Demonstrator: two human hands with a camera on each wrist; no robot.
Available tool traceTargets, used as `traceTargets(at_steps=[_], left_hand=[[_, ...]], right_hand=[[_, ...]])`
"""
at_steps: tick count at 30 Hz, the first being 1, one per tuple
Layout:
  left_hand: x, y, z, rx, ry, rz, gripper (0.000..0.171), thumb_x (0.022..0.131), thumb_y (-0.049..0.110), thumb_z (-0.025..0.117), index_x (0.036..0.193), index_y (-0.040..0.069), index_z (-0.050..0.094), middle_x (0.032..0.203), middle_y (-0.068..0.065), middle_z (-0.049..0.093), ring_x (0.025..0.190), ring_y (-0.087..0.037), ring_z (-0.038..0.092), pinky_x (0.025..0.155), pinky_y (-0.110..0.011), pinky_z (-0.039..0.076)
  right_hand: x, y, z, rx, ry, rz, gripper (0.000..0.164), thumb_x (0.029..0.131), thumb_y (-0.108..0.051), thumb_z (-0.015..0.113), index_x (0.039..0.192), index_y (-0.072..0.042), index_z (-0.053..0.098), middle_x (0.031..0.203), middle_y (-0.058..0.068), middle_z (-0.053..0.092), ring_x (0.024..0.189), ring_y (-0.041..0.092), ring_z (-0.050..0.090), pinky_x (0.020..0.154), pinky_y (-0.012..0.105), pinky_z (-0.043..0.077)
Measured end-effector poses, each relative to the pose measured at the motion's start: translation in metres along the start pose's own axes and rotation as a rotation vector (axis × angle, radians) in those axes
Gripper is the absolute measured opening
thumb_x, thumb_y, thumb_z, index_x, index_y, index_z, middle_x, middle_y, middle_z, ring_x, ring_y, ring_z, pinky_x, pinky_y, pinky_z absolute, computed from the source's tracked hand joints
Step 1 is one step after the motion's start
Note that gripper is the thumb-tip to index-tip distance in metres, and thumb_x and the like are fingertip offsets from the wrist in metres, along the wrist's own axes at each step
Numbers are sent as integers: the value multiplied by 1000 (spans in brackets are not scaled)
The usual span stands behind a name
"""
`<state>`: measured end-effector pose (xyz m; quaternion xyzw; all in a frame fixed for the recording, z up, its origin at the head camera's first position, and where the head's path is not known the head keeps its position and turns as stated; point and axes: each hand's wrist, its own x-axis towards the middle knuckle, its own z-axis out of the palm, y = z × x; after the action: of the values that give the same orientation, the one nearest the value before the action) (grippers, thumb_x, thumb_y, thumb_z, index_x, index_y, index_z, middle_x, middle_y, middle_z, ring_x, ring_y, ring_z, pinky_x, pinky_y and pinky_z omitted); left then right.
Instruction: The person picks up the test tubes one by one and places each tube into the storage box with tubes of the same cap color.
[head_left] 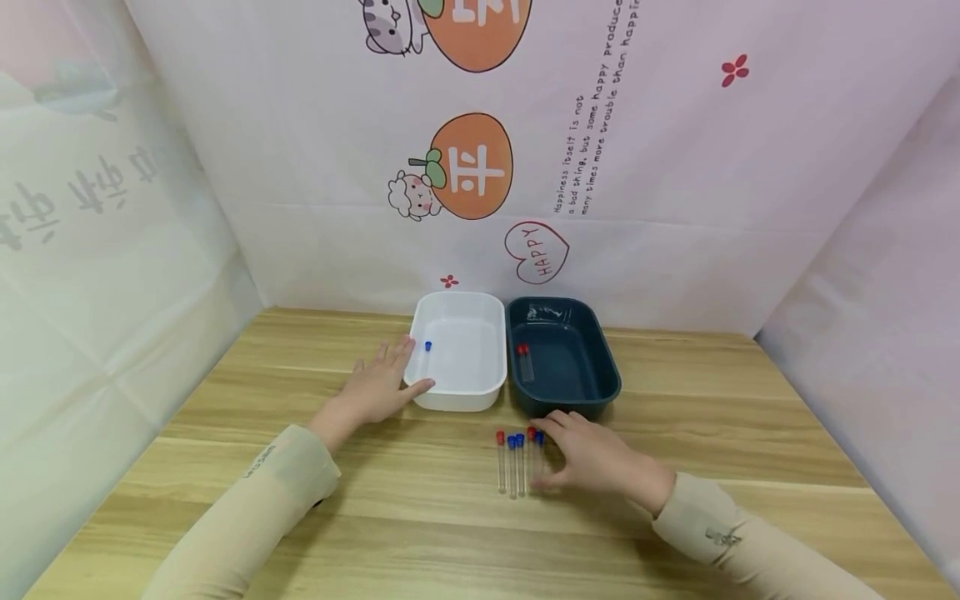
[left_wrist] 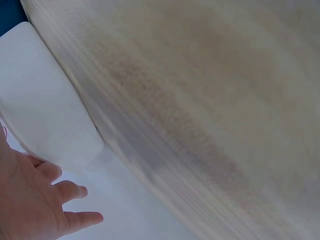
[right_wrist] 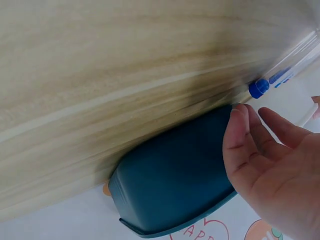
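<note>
My left hand (head_left: 375, 387), fingers spread, touches the left rim of a white bin (head_left: 459, 402); one blue-capped tube (head_left: 428, 347) lies in that bin. In the left wrist view the same hand (left_wrist: 32, 200) shows straight fingers beside the bin's wall. My right hand (head_left: 600, 458) hovers with bent, parted fingers at the right end of a row of clear capped tubes (head_left: 513, 467), some red-capped and some blue-capped. The right wrist view has a blue cap (right_wrist: 259, 88) near the fingertips of that hand (right_wrist: 272, 160), with no tube visibly pinched.
A dark teal bin (head_left: 611, 387) stands against the white one's right side, with red-capped tubing (head_left: 523, 352) inside on the left. Both bins are near the back of the wooden table (head_left: 420, 517), before a printed cloth backdrop (head_left: 660, 167).
</note>
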<state>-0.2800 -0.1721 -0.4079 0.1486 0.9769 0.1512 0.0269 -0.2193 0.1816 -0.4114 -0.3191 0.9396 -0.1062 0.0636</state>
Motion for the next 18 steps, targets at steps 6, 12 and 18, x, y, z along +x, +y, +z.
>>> traceTargets(at_steps=[6,12,18], left_hand=[[0,0,1,-1,-4,0,94,102,68,41,165,5,10,171,-12,10,154,-45,10,114,-75,10],[-1,0,0,2,-2,1,95,101,69,41,165,6,10,171,-11,10,154,-44,10,114,-75,11],[0,0,0,2,-2,0,95,101,69,41,165,6,11,171,-11,11,154,-44,10,114,-75,11]], right_hand=[[3,-2,4,-8,-17,11,92,79,-61,82,141,1,57,136,15,58,121,34,57,100,51,50],[6,-5,4,-4,-25,31,94,77,-63,83,142,1,57,138,16,57,123,35,56,102,51,49],[8,-5,3,5,-36,44,99,74,-67,82,142,1,57,139,17,56,125,36,55,102,52,49]])
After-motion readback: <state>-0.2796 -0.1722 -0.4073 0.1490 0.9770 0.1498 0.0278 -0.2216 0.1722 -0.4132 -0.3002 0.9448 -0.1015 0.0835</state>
